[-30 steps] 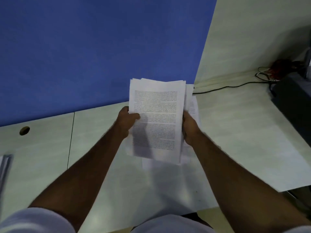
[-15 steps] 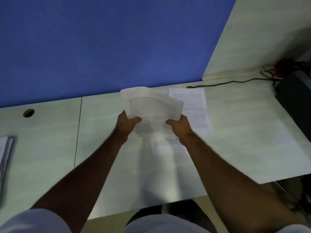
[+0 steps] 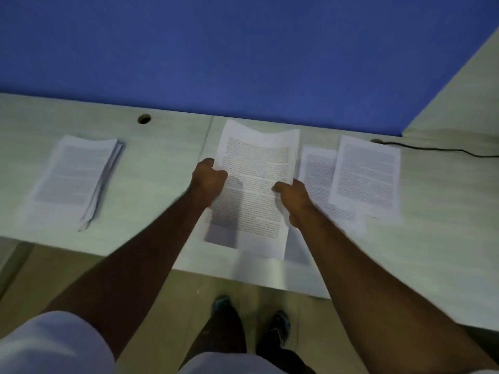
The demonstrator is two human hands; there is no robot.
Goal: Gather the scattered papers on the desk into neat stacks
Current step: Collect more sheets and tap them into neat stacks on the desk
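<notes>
Left hand (image 3: 208,176) and right hand (image 3: 293,194) each grip a side edge of the held bundle of papers (image 3: 252,184), fingers curled under and thumbs on the printed face; the bundle hangs just over the desk (image 3: 162,163), its far edge bowed upward — whether its near end touches the surface cannot be told. Two loose sheets lie to the right: the nearer sheet (image 3: 320,174), partly under the right hand, and the farther sheet (image 3: 367,176), overlapping it. A finished stack (image 3: 74,179) sits well apart on the left, its edges slightly fanned.

Probable faults: with the grip only at mid-length, lower pages may slide out and splay; setting the bundle down askew would leave a ragged pile; the right wrist could drag the nearer sheet toward the desk's front edge.

Surface: pale wood-grain laminate with a seam, a cable hole (image 3: 144,119), and a black cable (image 3: 445,150) at far right. Behind stands a blue partition (image 3: 243,55) — below, a tan floor and the person's shoes (image 3: 280,323).
</notes>
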